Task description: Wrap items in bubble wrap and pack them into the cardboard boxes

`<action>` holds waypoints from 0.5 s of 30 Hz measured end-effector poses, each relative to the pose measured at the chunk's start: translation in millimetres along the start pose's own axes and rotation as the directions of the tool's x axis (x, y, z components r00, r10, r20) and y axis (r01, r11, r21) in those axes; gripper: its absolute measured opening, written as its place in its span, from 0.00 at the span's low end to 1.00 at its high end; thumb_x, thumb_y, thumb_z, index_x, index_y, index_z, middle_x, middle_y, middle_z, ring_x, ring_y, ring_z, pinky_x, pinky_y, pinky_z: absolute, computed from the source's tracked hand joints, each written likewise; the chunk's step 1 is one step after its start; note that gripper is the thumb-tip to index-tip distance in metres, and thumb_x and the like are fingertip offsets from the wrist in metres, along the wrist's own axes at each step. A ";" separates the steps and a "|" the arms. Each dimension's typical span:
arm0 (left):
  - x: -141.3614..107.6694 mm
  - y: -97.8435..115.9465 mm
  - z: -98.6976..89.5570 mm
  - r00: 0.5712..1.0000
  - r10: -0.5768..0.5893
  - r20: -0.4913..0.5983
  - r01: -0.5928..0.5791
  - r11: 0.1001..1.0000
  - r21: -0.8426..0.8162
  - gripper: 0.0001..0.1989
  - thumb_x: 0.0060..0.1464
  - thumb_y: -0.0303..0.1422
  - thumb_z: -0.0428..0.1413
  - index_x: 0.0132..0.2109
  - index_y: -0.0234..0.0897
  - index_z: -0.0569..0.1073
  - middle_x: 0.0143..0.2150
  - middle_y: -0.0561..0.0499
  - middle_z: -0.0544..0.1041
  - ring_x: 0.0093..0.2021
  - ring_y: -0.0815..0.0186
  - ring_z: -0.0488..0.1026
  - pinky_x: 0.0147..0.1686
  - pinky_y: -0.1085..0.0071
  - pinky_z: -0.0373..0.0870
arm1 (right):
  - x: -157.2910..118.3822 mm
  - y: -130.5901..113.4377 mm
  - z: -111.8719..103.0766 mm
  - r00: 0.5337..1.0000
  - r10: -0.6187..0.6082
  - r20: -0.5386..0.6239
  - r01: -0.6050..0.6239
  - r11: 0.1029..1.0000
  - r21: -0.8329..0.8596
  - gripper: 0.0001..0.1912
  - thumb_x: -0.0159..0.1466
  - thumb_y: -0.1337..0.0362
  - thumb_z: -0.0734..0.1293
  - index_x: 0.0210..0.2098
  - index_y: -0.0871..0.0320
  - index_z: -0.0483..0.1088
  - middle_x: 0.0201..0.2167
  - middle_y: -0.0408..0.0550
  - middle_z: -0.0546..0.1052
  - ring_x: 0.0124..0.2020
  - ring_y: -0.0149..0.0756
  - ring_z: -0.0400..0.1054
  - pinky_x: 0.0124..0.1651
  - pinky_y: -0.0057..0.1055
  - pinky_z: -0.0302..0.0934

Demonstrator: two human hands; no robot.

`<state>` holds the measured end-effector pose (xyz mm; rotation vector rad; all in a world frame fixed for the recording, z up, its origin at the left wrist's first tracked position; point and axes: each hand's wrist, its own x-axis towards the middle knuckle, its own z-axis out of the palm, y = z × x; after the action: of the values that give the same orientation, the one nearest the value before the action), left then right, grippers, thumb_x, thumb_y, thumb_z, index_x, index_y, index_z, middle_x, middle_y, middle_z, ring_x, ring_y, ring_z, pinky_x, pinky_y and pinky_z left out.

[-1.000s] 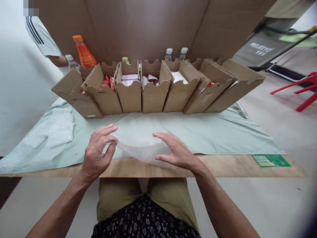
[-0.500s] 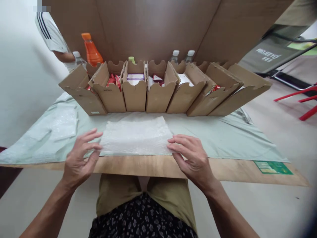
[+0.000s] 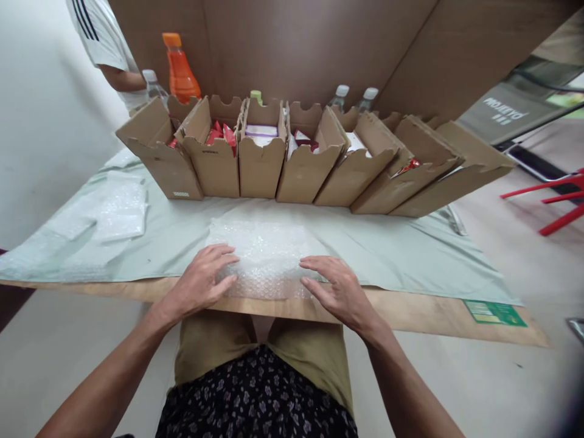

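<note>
A sheet of clear bubble wrap (image 3: 264, 255) lies flat on the pale green cloth (image 3: 365, 255), its near edge over the bare wooden table edge (image 3: 410, 310). At its left side is my left hand (image 3: 207, 277), fingers apart and bent towards the wrap. My right hand (image 3: 333, 283) is at the opposite side, thumb and fingers spread, with nothing between them. Whether the fingertips touch the wrap is hard to tell. More clear wrap (image 3: 121, 207) lies at the left of the cloth.
Behind the wrap stands a row of several open cardboard boxes (image 3: 260, 167) with packets inside. An orange bottle (image 3: 182, 73) and clear bottles (image 3: 340, 97) stand behind them. A person's arm (image 3: 121, 79) shows at the back left. Red legs (image 3: 563, 219) stand at right.
Both hands are closer together and the wrap now lies nearer the table's front edge, its bubbles showing more clearly. My left hand has moved right. The whole view has shifted and tilted slightly.
</note>
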<state>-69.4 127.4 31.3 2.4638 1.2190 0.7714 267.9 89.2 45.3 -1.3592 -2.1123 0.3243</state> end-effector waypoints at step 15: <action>16.5 5.6 21.2 0.997 0.074 -0.022 -0.070 0.986 0.151 0.16 0.68 0.32 0.52 0.58 0.40 0.77 0.63 0.40 0.78 0.65 0.51 0.74 0.64 0.48 0.70 | 40.1 -32.4 50.0 0.993 -0.078 0.093 0.088 0.990 -0.112 0.21 0.72 0.64 0.62 0.63 0.54 0.71 0.68 0.57 0.70 0.70 0.51 0.63 0.68 0.55 0.64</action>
<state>-45.3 136.8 22.2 2.6400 1.2467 0.7605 201.9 116.0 36.2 -1.3392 -2.2853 0.2354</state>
